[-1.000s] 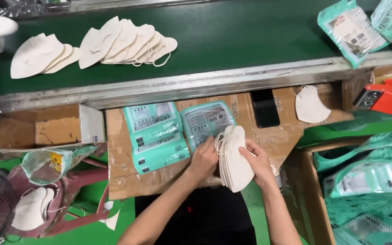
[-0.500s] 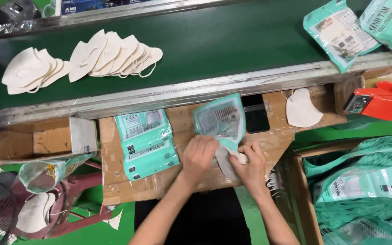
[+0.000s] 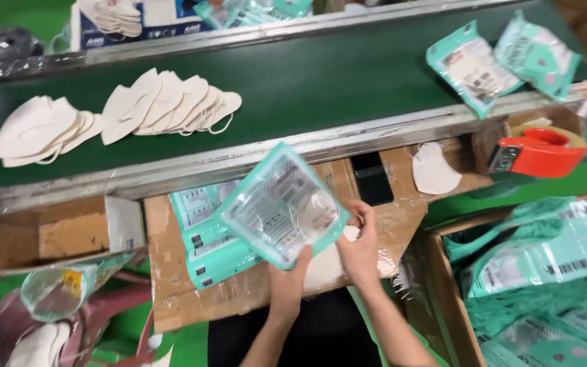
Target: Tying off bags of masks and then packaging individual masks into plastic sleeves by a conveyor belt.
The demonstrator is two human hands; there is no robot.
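Since half a second ago the teal pouch (image 3: 281, 206) has been lifted off the cardboard work board (image 3: 171, 285) and now tilts up above it, its clear window facing the camera, and the stack of white masks (image 3: 324, 261) that a second ago stood in both hands now lies mostly behind the pouch. The left hand (image 3: 288, 280) grips the pouch's lower corner, thumb on the front and fingers closed behind it. The right hand (image 3: 359, 245) is at the pouch's right edge, fingers curled around the masks where they meet the pouch mouth; how far the masks sit inside cannot be told. Under the raised pouch, a few flat teal pouches (image 3: 205, 238) lie on the left half of the board. A dark phone (image 3: 371, 179) lies near the board's far edge, and one loose white mask (image 3: 435, 170) lies at its far right corner. Just right of that mask stands a red tape dispenser (image 3: 538, 153). On the green conveyor belt (image 3: 348, 81) beyond the board, two fans of white masks (image 3: 164, 105) lie toward the left end and two filled teal packs (image 3: 504, 61) at the right end. A carton of filled packs (image 3: 545, 265) stands at the right of the board.
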